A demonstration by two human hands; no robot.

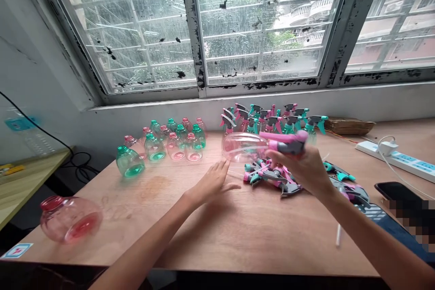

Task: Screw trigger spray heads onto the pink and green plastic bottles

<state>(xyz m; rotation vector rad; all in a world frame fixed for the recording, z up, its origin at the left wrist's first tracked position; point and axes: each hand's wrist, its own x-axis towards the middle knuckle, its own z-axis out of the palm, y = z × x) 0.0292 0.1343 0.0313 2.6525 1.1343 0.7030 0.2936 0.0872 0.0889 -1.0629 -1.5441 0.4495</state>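
Note:
My right hand (304,167) grips a pink spray bottle (244,146) by its pink and grey trigger head (287,141), holding it sideways above the wooden table (210,231). My left hand (212,182) hovers open, fingers stretched out, just below and left of the bottle's body. Under my right hand lies a pile of loose trigger heads (272,176) in pink, teal and grey.
Several capped empty bottles (173,142), pink and green, stand at the back left. Finished spray bottles (272,120) stand by the window sill. A pink bottle (70,217) lies at the near left. A power strip (397,156) and a phone (396,192) are at the right.

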